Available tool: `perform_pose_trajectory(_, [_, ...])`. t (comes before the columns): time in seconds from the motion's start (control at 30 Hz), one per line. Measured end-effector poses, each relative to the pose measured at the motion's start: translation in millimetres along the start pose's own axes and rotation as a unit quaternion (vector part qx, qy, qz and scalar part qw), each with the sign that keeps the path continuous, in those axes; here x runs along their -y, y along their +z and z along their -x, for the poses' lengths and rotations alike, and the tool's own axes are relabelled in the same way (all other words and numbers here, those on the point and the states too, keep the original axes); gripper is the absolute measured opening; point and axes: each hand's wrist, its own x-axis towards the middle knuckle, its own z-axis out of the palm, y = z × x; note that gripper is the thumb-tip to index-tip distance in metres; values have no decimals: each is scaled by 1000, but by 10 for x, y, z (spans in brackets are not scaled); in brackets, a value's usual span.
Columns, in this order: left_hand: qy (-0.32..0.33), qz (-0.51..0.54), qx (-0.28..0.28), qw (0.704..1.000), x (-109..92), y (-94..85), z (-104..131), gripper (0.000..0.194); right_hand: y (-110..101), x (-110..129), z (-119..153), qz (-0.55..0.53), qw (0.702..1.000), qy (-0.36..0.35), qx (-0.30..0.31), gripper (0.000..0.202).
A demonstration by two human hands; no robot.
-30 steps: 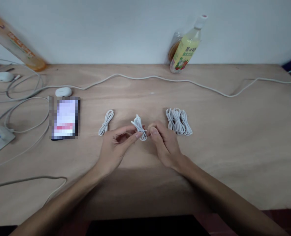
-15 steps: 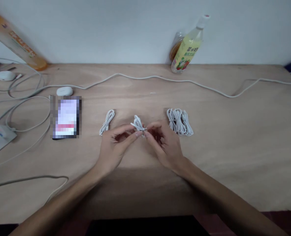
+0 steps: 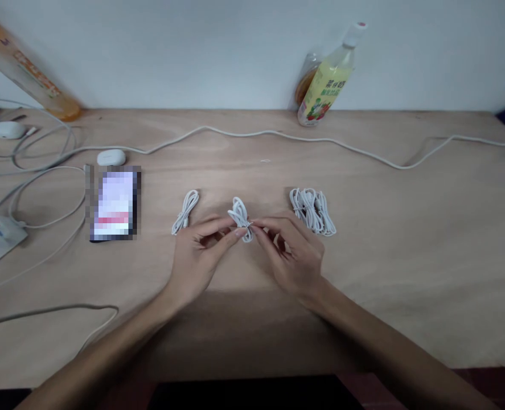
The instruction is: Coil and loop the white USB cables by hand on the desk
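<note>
Between my two hands is a coiled white cable (image 3: 239, 212), its loops standing up above the fingers. My left hand (image 3: 198, 250) pinches the coil at its middle from the left with thumb and forefinger. A thin twist tie (image 3: 250, 225) sticks out at the coil's waist. My right hand (image 3: 297, 256) closes its thumb and forefinger on the tie's end, right beside the coil. Left of the hands lies one bundled white cable (image 3: 185, 212). Behind my right hand several bundled white cables (image 3: 312, 210) lie side by side.
A phone (image 3: 114, 204) and a white earbud case (image 3: 111, 157) lie at left. One long white cable (image 3: 269, 133) runs across the back of the wooden table (image 3: 406, 239). Against the wall stand a yellow-labelled bottle (image 3: 327, 85) and an orange bottle (image 3: 34, 74). Loose cords and a power strip (image 3: 0, 245) fill the left side.
My right hand has shifted slightly to the right and its fingers have straightened at the tie. More of the coil's lower loops shows. My left hand keeps its pinch.
</note>
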Motion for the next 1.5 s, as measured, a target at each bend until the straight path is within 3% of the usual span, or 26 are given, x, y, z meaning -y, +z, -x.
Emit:
perform_pose_trajectory(0.33, [-27,27,30,999,-62,-6,-8,11,14,-65,50,97,989,-105,-21,27])
perform_pose_trajectory(0.57, [-54,70,86,992,-62,-20,-18,37,15,-114,66,115,983,-141,-13,36])
perform_pose_trajectory(0.77, [-86,120,95,985,31,-4,-30,22,23,-106,23,118,983,-138,5,37])
perform_pose_trajectory(1.03, [-111,168,107,974,64,-12,-50,27,-26,-161,-40,119,977,-168,54,46])
perform_pose_trajectory(1.3, [-136,227,130,956,46,-13,-78,27,-79,-216,-65,62,987,-125,81,50])
perform_pose_trajectory(1.37, [-145,249,140,947,43,-4,-81,26,-91,-176,-72,20,994,-74,82,45])
perform_pose_trajectory(1.5, [-156,273,142,938,39,7,-68,22,-70,-102,-70,-90,990,93,54,31])
